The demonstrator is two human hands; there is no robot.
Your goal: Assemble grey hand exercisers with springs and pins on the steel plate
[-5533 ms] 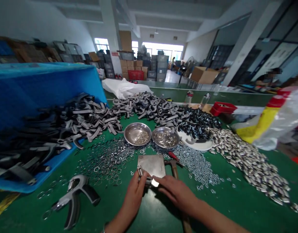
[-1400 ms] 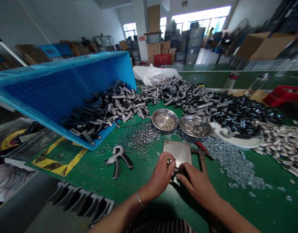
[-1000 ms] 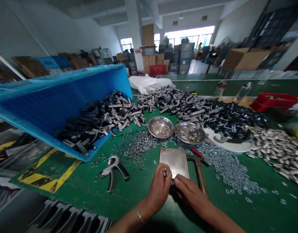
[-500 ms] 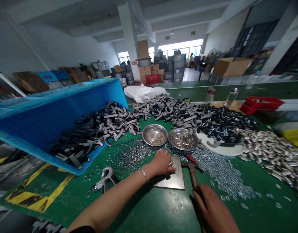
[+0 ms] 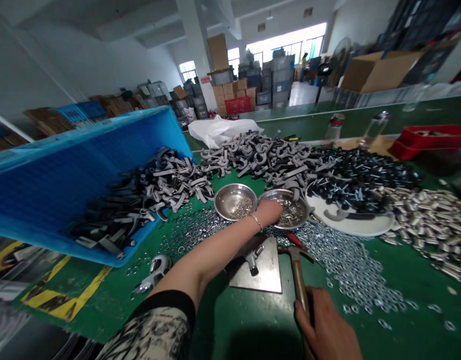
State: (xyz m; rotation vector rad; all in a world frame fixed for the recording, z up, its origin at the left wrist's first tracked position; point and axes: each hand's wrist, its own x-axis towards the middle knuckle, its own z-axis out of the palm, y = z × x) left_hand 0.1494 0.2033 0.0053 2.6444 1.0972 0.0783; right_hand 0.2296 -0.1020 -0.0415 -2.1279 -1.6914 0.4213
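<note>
My left hand (image 5: 270,211) reaches forward into the right steel bowl (image 5: 290,197), which holds small metal pins; its fingers curl down among them and what they pinch is hidden. My right hand (image 5: 326,330) is closed round the wooden handle of a hammer (image 5: 298,272), whose head lies by the square steel plate (image 5: 261,267). A small grey part with a metal end (image 5: 252,260) lies on that plate under my left forearm.
A second steel bowl (image 5: 233,200) sits to the left. Piles of grey handles (image 5: 166,182), black knobs on a white plate (image 5: 350,225), loose washers (image 5: 339,260) and metal springs (image 5: 429,220) cover the green table. A tipped blue crate (image 5: 65,170) lies left. A finished hand gripper (image 5: 153,272) is near the edge.
My left hand left the small part on the steel plate and moved forward into the right bowl. My right hand closed round the hammer handle.
</note>
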